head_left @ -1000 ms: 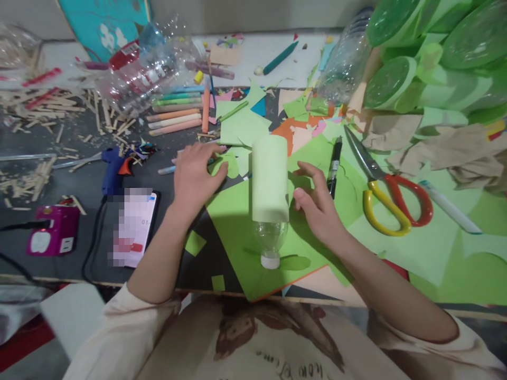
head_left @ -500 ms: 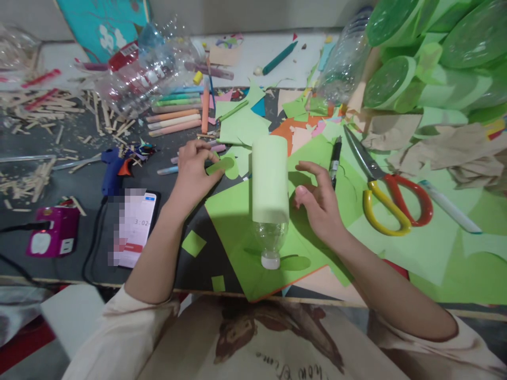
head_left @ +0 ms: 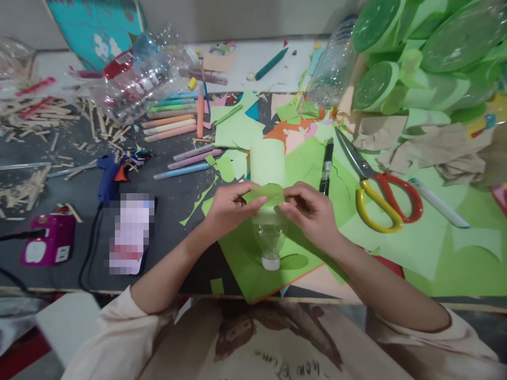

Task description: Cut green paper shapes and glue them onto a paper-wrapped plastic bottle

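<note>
A small green paper cutout (head_left: 270,196) is pinched between my left hand (head_left: 233,206) and my right hand (head_left: 311,210), one at each end. Both hands hold it over a clear plastic bottle (head_left: 270,237) wrapped in pale green paper (head_left: 268,161). The bottle lies with its white cap toward me; whether the cutout touches the wrap I cannot tell. Beneath the bottle are green paper sheets (head_left: 241,264). A darker green oval piece (head_left: 295,262) sits beside the cap.
Scissors (head_left: 376,195) with yellow and red handles and a black pen (head_left: 327,166) lie to the right. On the left are a blue glue gun (head_left: 109,177), a phone (head_left: 130,232) and several markers (head_left: 170,125). Green-wrapped bottles (head_left: 431,84) are piled at the back right.
My left hand has moved right, bringing the green cutout over the bottle. My right hand has come in from the side and taken its other end. The bottle has stayed in place.
</note>
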{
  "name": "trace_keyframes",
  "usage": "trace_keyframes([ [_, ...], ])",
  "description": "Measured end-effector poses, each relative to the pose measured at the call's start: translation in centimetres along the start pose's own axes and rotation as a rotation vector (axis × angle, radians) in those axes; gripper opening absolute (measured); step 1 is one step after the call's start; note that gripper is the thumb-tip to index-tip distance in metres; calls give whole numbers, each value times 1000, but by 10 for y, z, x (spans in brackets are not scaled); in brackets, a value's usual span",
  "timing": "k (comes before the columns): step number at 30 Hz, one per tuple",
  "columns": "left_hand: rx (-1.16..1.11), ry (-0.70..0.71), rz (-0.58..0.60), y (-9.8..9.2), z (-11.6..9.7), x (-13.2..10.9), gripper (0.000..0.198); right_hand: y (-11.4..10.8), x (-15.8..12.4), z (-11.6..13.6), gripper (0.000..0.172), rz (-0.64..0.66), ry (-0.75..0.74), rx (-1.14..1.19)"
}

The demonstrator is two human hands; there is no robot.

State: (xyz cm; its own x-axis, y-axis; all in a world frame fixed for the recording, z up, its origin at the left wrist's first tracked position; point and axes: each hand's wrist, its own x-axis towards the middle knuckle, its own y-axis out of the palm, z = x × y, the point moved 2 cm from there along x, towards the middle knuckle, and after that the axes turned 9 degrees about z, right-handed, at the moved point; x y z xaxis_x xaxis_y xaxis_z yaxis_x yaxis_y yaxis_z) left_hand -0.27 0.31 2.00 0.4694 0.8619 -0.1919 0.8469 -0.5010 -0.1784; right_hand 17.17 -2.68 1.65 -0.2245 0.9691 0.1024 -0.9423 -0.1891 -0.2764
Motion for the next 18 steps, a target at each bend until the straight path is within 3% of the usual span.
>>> trace_keyframes([
  [3, 97, 128, 4, -2, -2, 1, 38, 3, -1, -1, 33, 26, 34, 35],
  [6, 58, 202, -135, -7, 3, 4, 45, 2, -2, -8, 36, -30, 101, 154],
  [10, -235, 39, -319, -17, 22, 13, 38, -4, 1, -22, 39, -186, 182, 381],
  [18, -506, -13, -322, -22, 31, 20, 32, -9, 7, -35, 21, -250, 268, 486],
])
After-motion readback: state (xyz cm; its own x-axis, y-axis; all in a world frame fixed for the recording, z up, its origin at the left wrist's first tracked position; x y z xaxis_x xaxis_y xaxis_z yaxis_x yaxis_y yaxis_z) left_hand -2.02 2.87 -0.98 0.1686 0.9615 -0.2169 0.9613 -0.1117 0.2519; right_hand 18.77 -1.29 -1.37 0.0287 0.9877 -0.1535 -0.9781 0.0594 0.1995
